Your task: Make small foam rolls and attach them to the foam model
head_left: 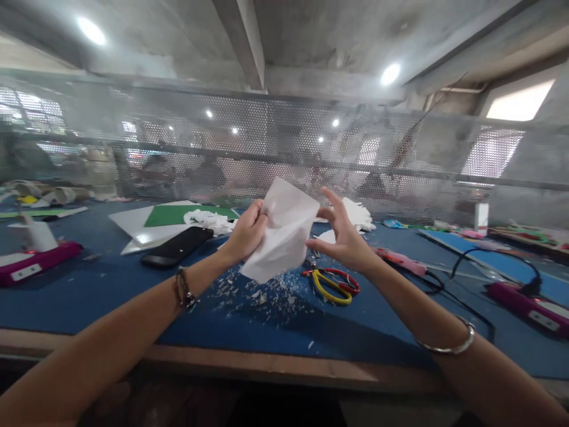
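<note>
My left hand [246,232] is closed on the upper left edge of a white sheet of paper or foam [283,234], holding it up above the blue table top [111,290]. My right hand [343,234] is just to the right of the sheet with its fingers spread, fingertips at or near the sheet's right edge. Beneath the sheet lie many small white scraps [262,293]. Scissors with yellow and red handles [333,283] lie on the table under my right hand.
A black phone [176,247] lies left of centre, with green and white sheets [178,214] behind it. Magenta glue guns sit at far left [38,261] and far right [528,302] with black cables. White cut pieces [358,214] lie behind; a perforated metal screen [284,154] backs the table.
</note>
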### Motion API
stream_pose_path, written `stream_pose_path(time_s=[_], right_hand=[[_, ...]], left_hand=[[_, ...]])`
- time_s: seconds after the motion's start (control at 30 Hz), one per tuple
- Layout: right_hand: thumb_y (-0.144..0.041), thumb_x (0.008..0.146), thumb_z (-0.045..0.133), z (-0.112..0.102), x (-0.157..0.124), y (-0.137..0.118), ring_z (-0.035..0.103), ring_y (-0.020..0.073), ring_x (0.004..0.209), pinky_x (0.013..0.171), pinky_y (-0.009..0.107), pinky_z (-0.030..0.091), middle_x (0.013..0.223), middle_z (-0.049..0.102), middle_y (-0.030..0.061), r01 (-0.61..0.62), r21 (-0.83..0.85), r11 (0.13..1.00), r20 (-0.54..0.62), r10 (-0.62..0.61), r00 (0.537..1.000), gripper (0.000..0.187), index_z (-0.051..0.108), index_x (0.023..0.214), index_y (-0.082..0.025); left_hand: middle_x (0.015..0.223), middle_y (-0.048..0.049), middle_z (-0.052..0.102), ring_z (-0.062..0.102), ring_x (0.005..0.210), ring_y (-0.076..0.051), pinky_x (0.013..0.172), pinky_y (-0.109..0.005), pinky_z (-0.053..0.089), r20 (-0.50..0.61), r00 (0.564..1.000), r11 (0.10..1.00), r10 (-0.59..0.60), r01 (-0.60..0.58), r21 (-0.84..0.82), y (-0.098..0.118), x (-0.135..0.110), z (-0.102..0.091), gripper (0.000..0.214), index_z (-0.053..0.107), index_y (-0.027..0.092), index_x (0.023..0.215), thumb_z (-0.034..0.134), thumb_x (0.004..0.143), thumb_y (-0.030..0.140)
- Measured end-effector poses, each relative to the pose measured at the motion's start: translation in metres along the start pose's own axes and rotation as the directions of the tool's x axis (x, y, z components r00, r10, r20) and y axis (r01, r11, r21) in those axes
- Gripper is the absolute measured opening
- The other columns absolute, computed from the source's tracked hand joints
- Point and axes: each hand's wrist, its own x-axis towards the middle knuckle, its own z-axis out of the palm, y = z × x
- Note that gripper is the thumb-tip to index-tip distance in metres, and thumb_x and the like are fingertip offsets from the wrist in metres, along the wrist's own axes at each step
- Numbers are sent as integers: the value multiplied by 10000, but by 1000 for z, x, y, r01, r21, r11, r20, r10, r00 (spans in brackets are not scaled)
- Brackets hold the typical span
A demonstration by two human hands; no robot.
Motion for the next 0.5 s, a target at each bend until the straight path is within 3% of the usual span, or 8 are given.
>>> stream_pose_path(time_s=[0.07, 0.13, 0.33, 0.5], right_hand=[[-225, 607, 555, 0, -1, -3, 521, 181, 842, 788, 341, 405, 878, 579, 55, -121, -64, 991, 107, 127, 986, 402, 492, 996, -146], [-192, 619, 466, 2, -1, 0, 510, 143, 664, 640, 291, 425, 709, 568, 23, -214, -98, 972, 137, 226, 965, 199, 541, 795, -136], [-127, 609, 308, 3, 1, 12, 478, 123, 637, 591, 239, 390, 656, 533, 2, -265, -127, 956, 47, 273, 961, 284, 545, 765, -138], [-199, 684, 389, 6, -5, -8, 490, 117, 561, 488, 217, 369, 643, 565, 8, -282, -155, 947, 203, 310, 929, 215, 566, 795, -150]], left_hand=[[670, 10, 468, 475, 626, -130, 598, -231, 405, -1, 1000, 1000, 28, -28, -9, 0, -1, 1, 98, 402, 178, 764, 334, 713, 129], [683, 2, 487, 476, 590, -127, 558, -229, 404, 0, 998, 998, 55, -55, -8, -1, -3, 2, 100, 393, 171, 840, 330, 766, 192], [561, 31, 495, 421, 449, -117, 527, -240, 380, 71, 991, 985, 117, -125, 119, 2, -7, 0, 237, 428, 146, 1011, 356, 795, 211], [798, -43, 616, 560, 698, -171, 685, -267, 415, 117, 979, 906, 169, -201, 372, 13, -4, -14, 399, 426, 162, 1178, 271, 810, 148]])
